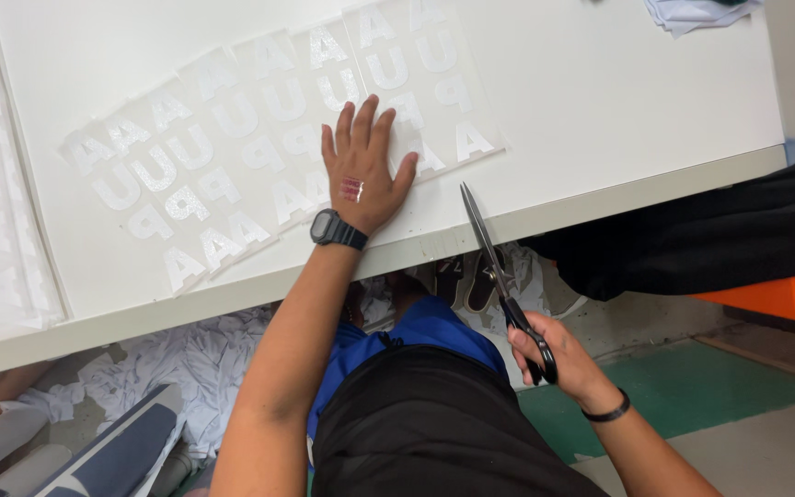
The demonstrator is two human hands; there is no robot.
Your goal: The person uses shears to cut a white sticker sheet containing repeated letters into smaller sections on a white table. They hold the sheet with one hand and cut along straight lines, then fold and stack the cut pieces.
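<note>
The strip of white letter sheets (269, 147) is pinned flat under the open left hand (361, 175) on the counter (600, 92); black scissors (499, 276) are gripped by the right hand (558, 359), just beside the strip's end.

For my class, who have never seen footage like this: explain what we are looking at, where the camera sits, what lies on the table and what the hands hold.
There is one picture, from a camera on the person's head, looking down at their own two bare hands. The left hand, with a watch on its wrist, presses flat on a clear sheet of white glittery letters lying on a white table. The right hand holds black scissors, blades closed and pointing at the sheet's edge. Below the table edge lie white scraps on the floor.
</note>
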